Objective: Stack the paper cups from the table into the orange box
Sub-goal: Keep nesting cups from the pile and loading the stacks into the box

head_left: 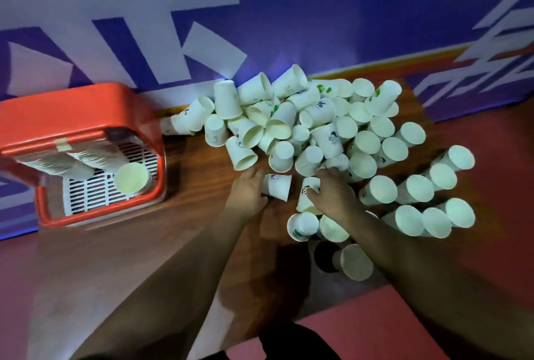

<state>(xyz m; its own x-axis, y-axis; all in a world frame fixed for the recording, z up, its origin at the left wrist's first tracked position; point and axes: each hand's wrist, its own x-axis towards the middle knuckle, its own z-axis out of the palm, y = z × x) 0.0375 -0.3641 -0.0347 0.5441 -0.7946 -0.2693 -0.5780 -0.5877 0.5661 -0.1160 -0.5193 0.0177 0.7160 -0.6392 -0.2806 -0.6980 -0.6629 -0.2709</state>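
Brown wooden table (202,215) set against a blue wall (318,12) with white lettering.

Head view. We note the box (86,105), orange with a white slatted bottom, at the table's left end. Long stacks (86,160) of cups lie inside it. Right of the box, a heap (318,128) of loose paper cups covers the table, some mouth-down, some on their sides. On the heap's near edge, our left hand (248,189) grips a lying cup (278,186), fingers curled at its base end. Farther from the box, our right hand (332,195) curls its fingers round a printed cup (307,190). Both hands are well apart from the box.
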